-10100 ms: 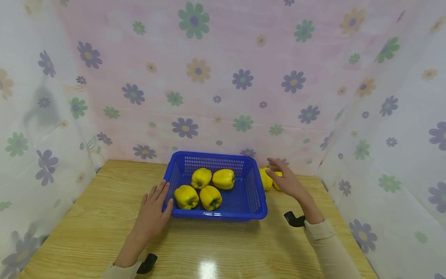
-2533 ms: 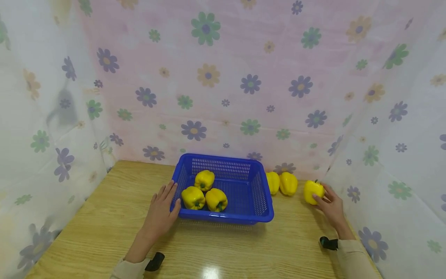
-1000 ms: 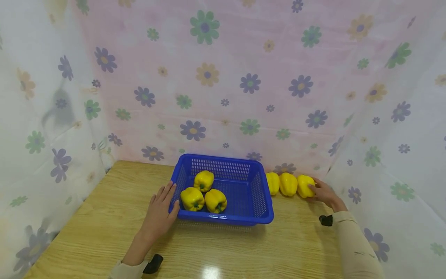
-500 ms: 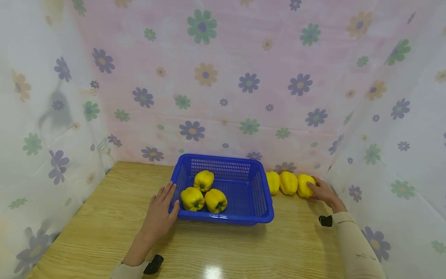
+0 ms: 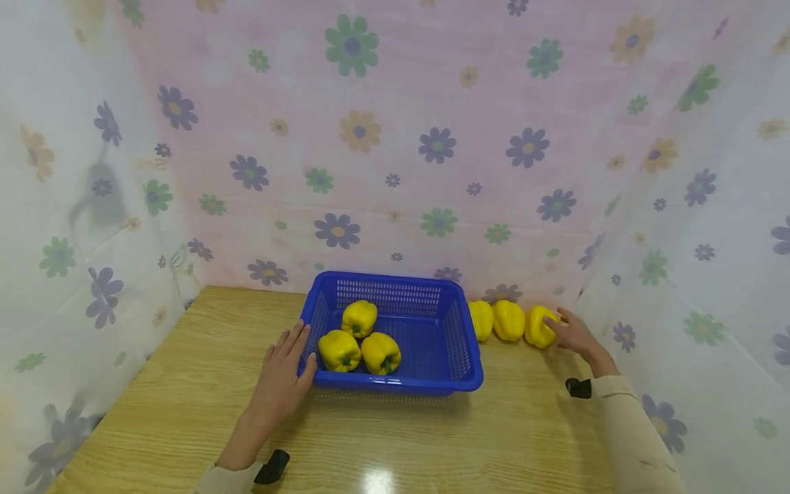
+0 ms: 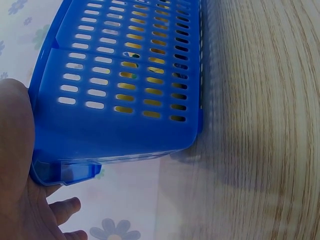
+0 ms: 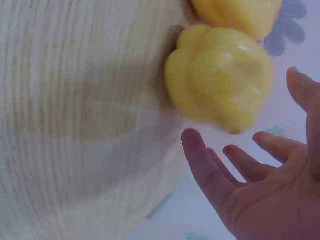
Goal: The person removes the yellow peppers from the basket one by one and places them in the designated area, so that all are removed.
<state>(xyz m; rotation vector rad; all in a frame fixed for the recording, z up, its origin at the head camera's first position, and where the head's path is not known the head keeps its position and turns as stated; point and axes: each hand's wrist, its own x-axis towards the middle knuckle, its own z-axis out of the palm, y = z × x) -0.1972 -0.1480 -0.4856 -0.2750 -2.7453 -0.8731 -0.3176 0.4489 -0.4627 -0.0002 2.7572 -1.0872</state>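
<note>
My left hand rests with straight fingers on the left rim of a blue plastic basket; the left wrist view shows the basket's slotted outer wall beside the palm. Inside the basket, towards its left, lie three yellow bell peppers. Three more yellow bell peppers stand in a row on the table, right of the basket. Beside the rightmost bell pepper is my right hand. Seen from the right wrist, its fingers are spread and apart from that bell pepper.
The wooden table runs up to a floral cloth backdrop behind the basket and on both sides. The row's leftmost bell pepper is partly hidden by the basket's right rim. A middle bell pepper stands between the outer two.
One bell pepper has gone from the basket to the right end of the row, carried by my right hand, which has now let go. My left hand has stayed on the rim.
</note>
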